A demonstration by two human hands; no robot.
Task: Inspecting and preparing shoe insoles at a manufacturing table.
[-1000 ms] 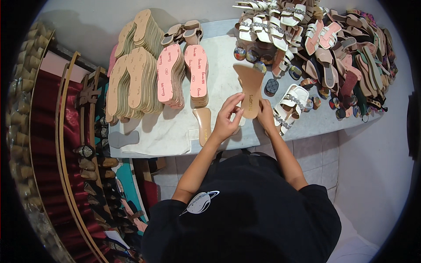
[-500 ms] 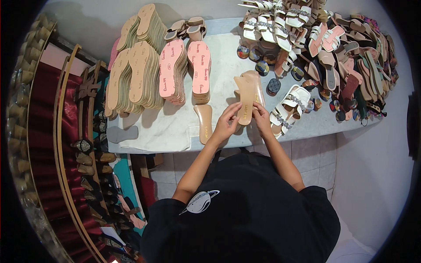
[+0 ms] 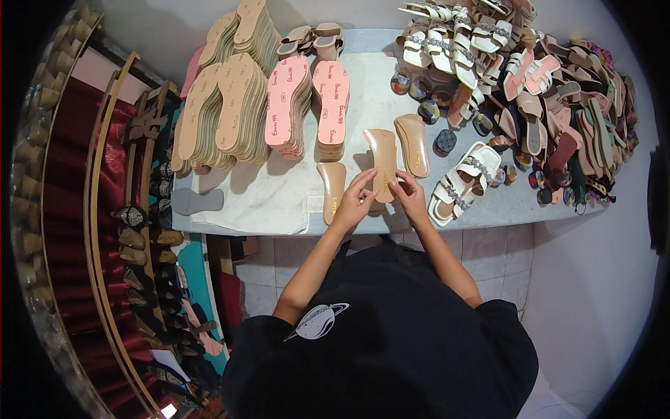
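Observation:
Between my two hands is a tan insole [image 3: 381,153] with small gold lettering near its close end, held just above the table. My left hand [image 3: 357,200] pinches its left edge with thumb and fingers. On the opposite edge, my right hand [image 3: 410,197] grips it near the same end. A second tan insole [image 3: 413,145], glossy, lies just beyond my right hand. Left of my left hand rests another tan insole [image 3: 332,190]. A pair of white sandals [image 3: 466,183] with grey braided straps sits to the right of my right hand.
Stacks of beige insoles [image 3: 241,98] and pink printed insoles [image 3: 287,101] stand at the back left. A grey sole-shaped piece [image 3: 197,201] lies near the left edge. Heaped sandals [image 3: 447,52] and small patterned round pieces [image 3: 428,112] fill the right. A shoe rack [image 3: 143,230] stands left.
The held insole has come away from the glossy one it overlapped, shifting left and lying straighter between my hands. The whole view has shifted slightly, so the table contents appear farther right.

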